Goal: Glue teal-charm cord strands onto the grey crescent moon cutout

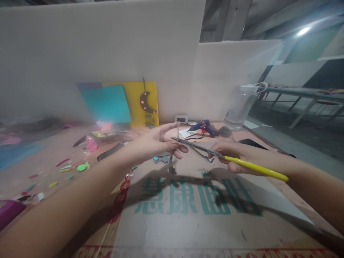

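Yellow-handled metal tool (249, 165), slanting in midair

The light is dim and greyish overall — the brightest spot is a lamp (303, 31) glaring at the far right, with pale streaks spreading from it. Soft shadows fall across the printed board (185, 229) beneath the hands, their edges diffuse. A haze softens the whole view and mutes contrast, though the yellow handle (255, 167) stays vivid. The left side is smeared, its scraps indistinct — the far-left edge especially — and wide-angle distortion stretches the forearms toward the near corners.
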Demonstrator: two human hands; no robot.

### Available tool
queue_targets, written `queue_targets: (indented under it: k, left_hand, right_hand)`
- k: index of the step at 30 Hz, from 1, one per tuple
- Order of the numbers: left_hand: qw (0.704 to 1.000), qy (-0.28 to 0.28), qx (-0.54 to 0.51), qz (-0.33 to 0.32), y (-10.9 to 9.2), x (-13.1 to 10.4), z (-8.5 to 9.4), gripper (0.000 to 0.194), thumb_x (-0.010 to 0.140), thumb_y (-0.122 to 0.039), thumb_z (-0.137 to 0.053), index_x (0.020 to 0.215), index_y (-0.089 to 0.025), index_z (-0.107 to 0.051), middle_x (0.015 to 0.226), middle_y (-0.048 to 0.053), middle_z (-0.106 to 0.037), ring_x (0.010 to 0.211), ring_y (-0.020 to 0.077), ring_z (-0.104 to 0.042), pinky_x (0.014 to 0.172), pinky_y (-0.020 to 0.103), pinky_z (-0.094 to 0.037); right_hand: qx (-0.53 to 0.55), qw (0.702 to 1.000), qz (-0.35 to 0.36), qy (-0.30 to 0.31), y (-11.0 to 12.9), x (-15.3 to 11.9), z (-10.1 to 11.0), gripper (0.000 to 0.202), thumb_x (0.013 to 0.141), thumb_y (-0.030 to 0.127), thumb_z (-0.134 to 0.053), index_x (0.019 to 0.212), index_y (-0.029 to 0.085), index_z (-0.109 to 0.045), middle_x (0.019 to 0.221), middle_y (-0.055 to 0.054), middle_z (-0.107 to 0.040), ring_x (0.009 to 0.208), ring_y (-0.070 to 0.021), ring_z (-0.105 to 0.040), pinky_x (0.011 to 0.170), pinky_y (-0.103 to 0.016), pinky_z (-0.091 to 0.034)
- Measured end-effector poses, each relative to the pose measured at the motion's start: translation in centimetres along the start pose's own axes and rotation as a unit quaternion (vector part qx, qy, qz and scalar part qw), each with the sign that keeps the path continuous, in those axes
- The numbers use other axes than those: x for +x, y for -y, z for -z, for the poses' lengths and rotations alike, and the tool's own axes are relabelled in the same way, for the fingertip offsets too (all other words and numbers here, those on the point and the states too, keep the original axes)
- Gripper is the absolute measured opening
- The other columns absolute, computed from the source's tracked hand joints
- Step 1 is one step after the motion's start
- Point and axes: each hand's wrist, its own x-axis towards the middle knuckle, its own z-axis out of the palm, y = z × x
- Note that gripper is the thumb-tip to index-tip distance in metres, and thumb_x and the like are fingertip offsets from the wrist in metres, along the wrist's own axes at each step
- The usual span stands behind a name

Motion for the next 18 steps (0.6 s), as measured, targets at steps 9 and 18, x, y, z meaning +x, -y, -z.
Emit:
queue_targets:
  k: [9, 18]
  left_hand:
    - [1.000, 0.011, -0.010, -0.003, 0.1, -0.1, 0.1, 0.084, 0.092, -0.024, -0.071, 0.162, -0.020, -0.024, 0.097, 0.010, -0.080, 0.079, 0.0163, -0.075, 0.079, 0.029, -0.055]
    - [1.000, -0.007, -0.005, 0.001, -0.5, -0.1, 0.3, 0.090, 0.087, -0.025, -0.076, 0.161, -0.020, -0.024, 0.098, 0.010, -0.079, 0.077, 0.0182, -0.075, 0.068, 0.028, -0.052]
  right_hand:
    - [0.027, 1.000, -0.011, -0.011, -1.5, 0.5, -0.7, 0.043, 0.085, 0.064, -0.064, 0.103, 0.026, -0.072, 0.085, -0.006, -0.073, 0.087, -0.0279, -0.067, 0.082, -0.040, -0.054]
    - [0.006, 0.999, 0.020, -0.038, -1.0, 0.2, -0.6, 0.061, 0.084, 0.077, -0.056, 0.108, 0.024, -0.073, 0.100, -0.009, -0.071, 0.093, -0.0275, -0.066, 0.081, -0.037, -0.055]
